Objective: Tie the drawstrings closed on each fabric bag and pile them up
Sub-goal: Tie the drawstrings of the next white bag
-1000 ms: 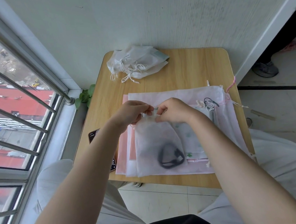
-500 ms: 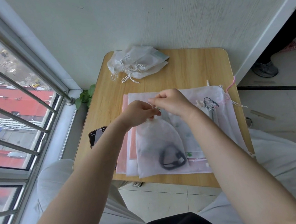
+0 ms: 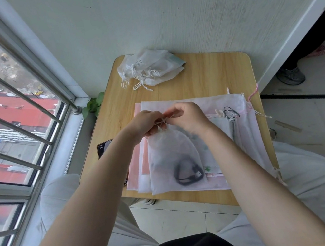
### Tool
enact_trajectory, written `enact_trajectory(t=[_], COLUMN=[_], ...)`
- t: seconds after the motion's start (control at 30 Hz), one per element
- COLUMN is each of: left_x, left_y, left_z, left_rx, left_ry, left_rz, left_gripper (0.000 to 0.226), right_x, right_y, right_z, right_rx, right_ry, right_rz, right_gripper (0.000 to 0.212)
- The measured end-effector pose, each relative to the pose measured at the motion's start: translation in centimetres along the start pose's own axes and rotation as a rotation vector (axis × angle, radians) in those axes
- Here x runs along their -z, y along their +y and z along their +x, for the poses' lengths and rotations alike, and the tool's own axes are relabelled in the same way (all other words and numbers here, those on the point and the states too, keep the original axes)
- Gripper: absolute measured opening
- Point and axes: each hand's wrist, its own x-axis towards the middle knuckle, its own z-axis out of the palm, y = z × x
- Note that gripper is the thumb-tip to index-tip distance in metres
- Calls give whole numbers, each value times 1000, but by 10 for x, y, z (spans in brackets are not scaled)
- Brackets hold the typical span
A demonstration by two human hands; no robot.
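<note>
My left hand [image 3: 144, 122] and right hand [image 3: 187, 117] both pinch white drawstrings [image 3: 164, 120] at gathered neck of small white bag [image 3: 173, 157]; bag lies on stack of flat bags [image 3: 233, 103] mid surface [image 3: 208, 72], dark cable [image 3: 187, 172] inside; I judge knot half made; next: pull ends snug, then carry bag to tied pile [image 3: 151, 68] at far left corner
</note>
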Motion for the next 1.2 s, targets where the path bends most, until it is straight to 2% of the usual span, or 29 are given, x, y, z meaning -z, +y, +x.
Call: enact_trajectory(t=[0.17,0.23,0.4,0.6,0.8,0.93,1.0,1.2], left_x=[2,3,4,-1,-5,-10,-12,-13], left_y=[-4,-5,-9,-5,-1,-3,-5,-9], left_z=[0,0,-1,-4,-4,-2,0,1], left_rx=[4,9,-14,-45,-98,-137,-144,-172], left_ry=[-13,7,35,89,117,146,181,271], left_rz=[-14,-33,-47,56,73,52,35,44], left_gripper=[28,27,19,12,11,8,5,24], right_x=[1,3,11,17,18,9,2,-2], right_y=[3,4,5,4,9,2,2,1], right_z=[4,5,3,3,-2,-8,-8,-5], right_rx=[-12,-6,-50,-78,-145,-94,-77,-6], right_ry=[68,27,-112,-183,-138,-98,-55,32], right_rz=[-142,-180,-301,-305,-53,42,34,-174], right_gripper=[8,1,6,14,3,31,32,27])
